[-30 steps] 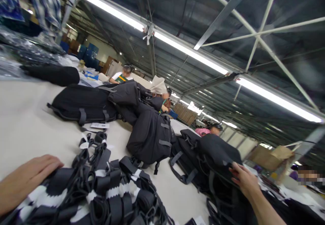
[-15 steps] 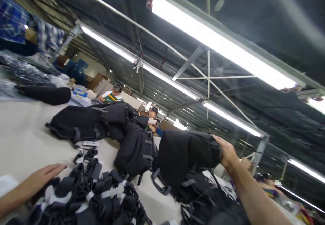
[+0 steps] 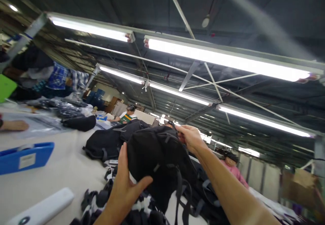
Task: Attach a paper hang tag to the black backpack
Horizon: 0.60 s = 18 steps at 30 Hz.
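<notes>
1. Stretching away to the lower left, the pale counter (image 3: 63, 174) carries a blue tray (image 3: 25, 157), a white oblong object (image 3: 43, 209) and several other backpacks (image 3: 106, 145) lying flat further off.
2. The black backpack (image 3: 157, 154) hangs clear of the counter in the middle of the view, held between both hands, with its webbing straps (image 3: 181, 198) dangling beneath.
3. It looks soft and limp, sagging wherever it is unsupported, and is probably light, since it seems empty. The fabric should not slip, though the loose straps could snag. The top edge and the side of the body look like the firmest holds.
4. A heap of rolled strap bundles (image 3: 101, 201), black with white bands, lies on the counter just under the backpack.
5. The left hand (image 3: 127, 184) clasps the backpack's lower side, fingers upright against the fabric and thumb hooked beneath.
6. The right hand (image 3: 190, 138) pinches the top edge, fingers closed on something small there; whether it is a tab or a zip pull I cannot tell.
7. A co-worker in pink (image 3: 232, 164) sits beyond the counter at the right.
</notes>
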{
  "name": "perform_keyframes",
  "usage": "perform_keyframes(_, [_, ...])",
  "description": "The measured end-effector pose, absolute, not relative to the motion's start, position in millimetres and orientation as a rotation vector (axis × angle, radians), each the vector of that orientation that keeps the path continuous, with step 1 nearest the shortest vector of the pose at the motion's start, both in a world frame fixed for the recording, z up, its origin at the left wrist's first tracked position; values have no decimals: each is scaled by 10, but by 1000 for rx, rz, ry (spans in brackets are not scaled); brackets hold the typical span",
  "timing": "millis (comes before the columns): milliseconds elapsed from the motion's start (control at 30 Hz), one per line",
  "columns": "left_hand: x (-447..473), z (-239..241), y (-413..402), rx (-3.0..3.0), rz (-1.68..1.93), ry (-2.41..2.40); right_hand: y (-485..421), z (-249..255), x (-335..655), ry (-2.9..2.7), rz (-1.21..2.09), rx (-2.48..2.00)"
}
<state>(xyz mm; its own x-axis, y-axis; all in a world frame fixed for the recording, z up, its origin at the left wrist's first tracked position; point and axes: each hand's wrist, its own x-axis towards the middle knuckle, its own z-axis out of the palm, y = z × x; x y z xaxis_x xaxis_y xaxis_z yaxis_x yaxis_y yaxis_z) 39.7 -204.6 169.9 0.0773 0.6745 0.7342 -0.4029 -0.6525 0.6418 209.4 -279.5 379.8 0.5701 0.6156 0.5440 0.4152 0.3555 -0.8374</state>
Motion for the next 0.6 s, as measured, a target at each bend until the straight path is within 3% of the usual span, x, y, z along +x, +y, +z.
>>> perform_keyframes(100, [365, 1764, -1859, 1452, 1712, 314, -2747, 3870, 1953, -1018, 182, -1226])
perform_keyframes(367, [-92, 1950, -1939, 1389, 1327, 129, -2865, 3868, 2229, -820, 250, -1213])
perform_keyframes(467, [-239, 1741, -1955, 1305, 1219, 157, -2904, 3771, 2214, -804, 331, -1209])
perform_keyframes(600, [-427, 1197, -1925, 1391, 1332, 333, -2937, 3653, 1977, -880, 453, -1206])
